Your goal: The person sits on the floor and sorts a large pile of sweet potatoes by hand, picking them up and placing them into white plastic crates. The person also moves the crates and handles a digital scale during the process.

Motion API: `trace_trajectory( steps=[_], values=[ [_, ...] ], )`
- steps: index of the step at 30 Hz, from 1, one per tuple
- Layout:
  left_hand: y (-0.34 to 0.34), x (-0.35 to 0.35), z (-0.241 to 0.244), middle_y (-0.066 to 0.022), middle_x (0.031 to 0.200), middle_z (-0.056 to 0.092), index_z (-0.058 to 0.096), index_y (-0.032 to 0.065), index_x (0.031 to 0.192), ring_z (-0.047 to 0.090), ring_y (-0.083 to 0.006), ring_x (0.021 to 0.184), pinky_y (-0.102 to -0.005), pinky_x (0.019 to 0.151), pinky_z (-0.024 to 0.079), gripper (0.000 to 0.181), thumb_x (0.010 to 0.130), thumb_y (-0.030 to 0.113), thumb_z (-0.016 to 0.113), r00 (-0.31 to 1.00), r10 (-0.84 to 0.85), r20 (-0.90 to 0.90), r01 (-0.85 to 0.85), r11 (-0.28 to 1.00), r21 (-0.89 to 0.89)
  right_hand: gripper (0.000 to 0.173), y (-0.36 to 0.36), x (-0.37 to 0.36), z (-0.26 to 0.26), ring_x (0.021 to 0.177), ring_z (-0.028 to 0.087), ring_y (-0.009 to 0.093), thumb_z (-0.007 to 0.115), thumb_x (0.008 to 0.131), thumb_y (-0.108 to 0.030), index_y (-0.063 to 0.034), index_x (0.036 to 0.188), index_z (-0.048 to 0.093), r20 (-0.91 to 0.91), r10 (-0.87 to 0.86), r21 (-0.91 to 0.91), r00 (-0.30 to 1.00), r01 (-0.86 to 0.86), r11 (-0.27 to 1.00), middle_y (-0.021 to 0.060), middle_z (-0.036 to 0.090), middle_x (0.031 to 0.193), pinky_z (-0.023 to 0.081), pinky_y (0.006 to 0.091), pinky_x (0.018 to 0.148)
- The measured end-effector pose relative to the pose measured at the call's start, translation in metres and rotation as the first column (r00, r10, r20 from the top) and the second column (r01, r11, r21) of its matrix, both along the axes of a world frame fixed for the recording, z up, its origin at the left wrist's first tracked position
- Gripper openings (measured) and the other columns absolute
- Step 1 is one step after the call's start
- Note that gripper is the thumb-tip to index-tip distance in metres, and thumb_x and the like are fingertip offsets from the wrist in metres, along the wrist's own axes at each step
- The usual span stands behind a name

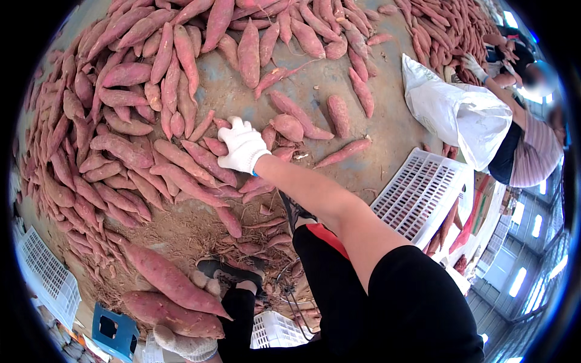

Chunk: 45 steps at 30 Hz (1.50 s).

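My left hand [185,343], in a knitted work glove, holds two large sweet potatoes side by side at the lower left. The upper sweet potato [174,279] lies against the lower sweet potato [170,314], and gloved fingertips show past its far side. My right hand [243,144], in a white glove, reaches down onto the edge of the heap of sweet potatoes [122,149]. A small sweet potato [215,146] pokes out between its thumb and fingers. Whether those fingers grip it is hidden by the glove. Beside this hand lies a round sweet potato [288,127].
A white plastic crate [415,195] and an open white woven sack [454,109] stand at right. Beyond them a co-worker [522,122] sits by another heap [447,34]. A blue plastic stool [115,331] and a white crate [49,272] are at lower left. Dry roots [199,245] litter the floor.
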<state>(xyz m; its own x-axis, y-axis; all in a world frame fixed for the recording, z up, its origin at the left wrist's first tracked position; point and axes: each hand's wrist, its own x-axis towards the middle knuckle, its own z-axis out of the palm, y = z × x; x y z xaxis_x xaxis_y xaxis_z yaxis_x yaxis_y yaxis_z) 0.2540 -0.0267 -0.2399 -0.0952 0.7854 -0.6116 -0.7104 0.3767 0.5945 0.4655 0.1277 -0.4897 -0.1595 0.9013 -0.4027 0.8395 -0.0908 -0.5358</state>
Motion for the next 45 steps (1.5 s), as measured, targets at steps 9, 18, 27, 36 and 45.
trace_trajectory(
  steps=[9,18,27,36,45],
  values=[
    [0.022,-0.024,-0.025,-0.0174,0.152,0.037,0.022,0.0096,0.155,0.046,-0.0332,0.133,-0.0455,0.111,0.039,0.087,0.092,0.063,0.049,0.978,-0.183,0.097,0.124,0.893,0.433,0.048,-0.008,-0.046,0.189,0.103,0.057,0.034,0.075,0.073,-0.030,-0.0062,0.109,0.056,-0.855,-0.287,-0.313,0.432,0.011,0.950,0.0212,0.053,0.117,0.050,0.0409,0.087],
    [0.026,-0.039,-0.006,-0.0171,0.150,0.038,0.023,0.0099,0.154,0.047,-0.0330,0.131,-0.0452,0.109,0.040,0.087,0.092,0.064,0.049,0.998,-0.066,0.020,0.053,0.918,0.393,0.078,-0.051,-0.100,0.253,0.106,0.055,0.028,0.076,0.066,-0.048,-0.0068,0.128,0.053,-0.555,0.462,0.508,0.692,-0.158,0.847,0.0214,0.048,0.133,0.048,0.0352,0.075],
    [0.007,-0.069,0.017,-0.0169,0.149,0.040,0.024,0.0101,0.154,0.048,-0.0328,0.129,-0.0450,0.107,0.041,0.087,0.091,0.065,0.048,0.998,0.033,-0.054,-0.011,0.931,0.365,0.026,-0.012,-0.038,0.203,0.087,0.066,0.030,0.064,0.079,-0.016,-0.0083,0.103,0.065,-0.931,0.130,0.165,0.340,0.078,0.983,0.0120,0.065,0.093,0.053,0.0398,0.076],
    [-0.007,-0.080,0.031,-0.0166,0.147,0.041,0.025,0.0104,0.153,0.049,-0.0327,0.127,-0.0447,0.105,0.042,0.087,0.091,0.067,0.047,0.994,0.075,-0.077,-0.044,0.939,0.340,0.048,-0.048,0.081,0.023,0.108,0.059,0.029,0.066,0.080,-0.023,-0.0116,0.127,0.057,0.192,0.762,-0.048,0.618,-0.770,0.636,0.0093,0.061,0.113,0.047,0.0435,0.091],
    [-0.014,-0.082,0.029,-0.0163,0.146,0.042,0.026,0.0106,0.153,0.050,-0.0325,0.125,-0.0444,0.103,0.043,0.087,0.090,0.068,0.046,0.994,0.092,-0.052,-0.071,0.943,0.325,0.072,0.007,0.117,0.050,0.079,0.051,0.011,0.062,0.092,-0.050,-0.0176,0.151,0.038,-0.405,-0.388,-0.708,0.828,-0.016,0.706,0.0056,0.056,0.098,0.043,0.0275,0.061]
  ],
)
